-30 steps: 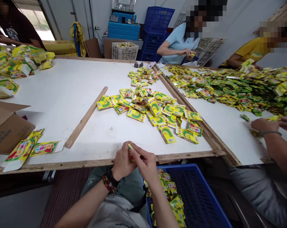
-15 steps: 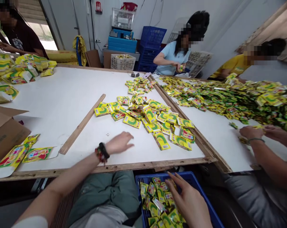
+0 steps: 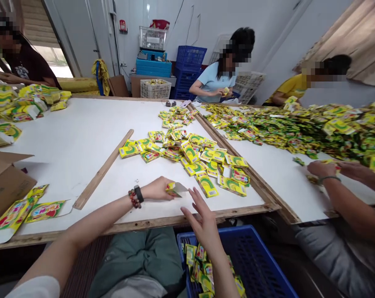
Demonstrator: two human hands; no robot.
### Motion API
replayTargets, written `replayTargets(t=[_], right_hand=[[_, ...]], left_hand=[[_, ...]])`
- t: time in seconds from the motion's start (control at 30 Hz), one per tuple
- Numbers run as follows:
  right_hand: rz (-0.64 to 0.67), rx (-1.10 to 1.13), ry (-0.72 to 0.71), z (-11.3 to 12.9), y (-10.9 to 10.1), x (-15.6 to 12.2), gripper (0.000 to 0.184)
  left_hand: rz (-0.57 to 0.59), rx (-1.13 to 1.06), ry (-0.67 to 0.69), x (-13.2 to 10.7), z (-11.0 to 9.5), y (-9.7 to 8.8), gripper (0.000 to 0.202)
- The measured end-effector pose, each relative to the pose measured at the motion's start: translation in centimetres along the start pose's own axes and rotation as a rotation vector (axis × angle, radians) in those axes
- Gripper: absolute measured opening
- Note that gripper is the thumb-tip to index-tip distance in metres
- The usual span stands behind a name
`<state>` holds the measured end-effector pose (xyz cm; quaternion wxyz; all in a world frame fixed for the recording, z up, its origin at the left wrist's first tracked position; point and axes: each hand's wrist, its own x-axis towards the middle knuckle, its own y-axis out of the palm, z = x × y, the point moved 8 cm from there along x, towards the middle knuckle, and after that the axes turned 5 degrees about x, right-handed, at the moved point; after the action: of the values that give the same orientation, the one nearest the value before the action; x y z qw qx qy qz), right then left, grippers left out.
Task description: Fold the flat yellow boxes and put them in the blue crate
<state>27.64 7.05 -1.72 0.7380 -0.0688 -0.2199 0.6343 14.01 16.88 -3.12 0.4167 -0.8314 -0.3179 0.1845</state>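
My left hand rests on the white table near its front edge, fingers closed on one small yellow-green packet with an open flap. My right hand hovers just to the right of it, fingers spread and holding nothing, above the table's wooden rim. A loose pile of the same yellow-green packets lies just beyond both hands. Below the table edge, a blue crate holds several finished packets.
A wooden strip lies diagonally left of the pile. A cardboard box and flat cartons sit at left. A co-worker's hands work at a big packet heap on the right table. Other people sit at the far sides.
My left hand reached to the pile and picked up a packet, drawing it back toward me. My right hand rose out of the blue crate to the table edge.
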Motion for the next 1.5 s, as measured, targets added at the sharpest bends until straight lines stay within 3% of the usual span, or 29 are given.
replayTargets(t=[0.13, 0.23, 0.3, 0.43, 0.6, 0.73, 0.83, 0.93, 1.03, 1.13, 1.23, 1.37, 1.5], right_hand=[[0.064, 0.161, 0.019, 2.9, 2.2, 1.4, 0.026], [0.179, 0.187, 0.011, 4.3, 4.3, 1.2, 0.023], [0.163, 0.148, 0.037, 4.2, 4.8, 1.0, 0.027], [-0.006, 0.187, 0.162, 3.2, 4.0, 0.9, 0.033], [0.246, 0.551, 0.283, 2.9, 6.5, 0.4, 0.034], [0.195, 0.687, 0.427, 0.8, 7.6, -0.7, 0.035], [0.237, 0.773, 0.488, 0.2, 8.6, -1.9, 0.051], [0.256, 0.641, 0.336, 1.4, 8.1, -2.4, 0.043], [0.18, 0.39, 0.184, 2.4, 7.1, -2.5, 0.037], [0.062, 0.294, 0.254, 1.8, 6.3, -2.3, 0.039], [0.076, 0.317, 0.278, 1.9, 6.2, -1.8, 0.037], [0.246, 0.189, 0.092, 3.8, 7.1, -1.3, 0.038], [0.251, 0.041, -0.109, 5.1, 7.5, -1.6, 0.042]], left_hand=[[0.072, -0.591, -0.119, -5.4, -1.0, 1.9, 0.034], [0.007, -0.802, -0.202, -7.7, -0.9, 3.0, 0.041], [-0.18, -0.748, -0.25, -8.5, -0.6, 2.9, 0.051], [-0.626, -0.459, -0.306, -10.1, -1.3, 2.1, 0.076], [-0.747, -0.305, -0.37, -10.8, -1.9, 4.4, 0.065], [-0.821, -0.126, -0.195, -10.8, -2.8, 5.1, 0.051], [-0.826, -0.064, -0.125, -10.5, -3.2, 5.2, 0.057], [-0.77, -0.093, -0.155, -10.0, -3.2, 5.0, 0.066], [-0.639, -0.124, -0.217, -9.2, -3.2, 5.1, 0.052], [-0.586, -0.104, -0.24, -9.1, -3.3, 4.9, 0.045], [-0.59, -0.087, -0.262, -9.2, -3.0, 5.0, 0.052], [-0.601, -0.124, -0.334, -9.3, -2.1, 5.8, 0.05], [-0.591, -0.157, -0.338, -9.6, -2.1, 5.7, 0.044]])
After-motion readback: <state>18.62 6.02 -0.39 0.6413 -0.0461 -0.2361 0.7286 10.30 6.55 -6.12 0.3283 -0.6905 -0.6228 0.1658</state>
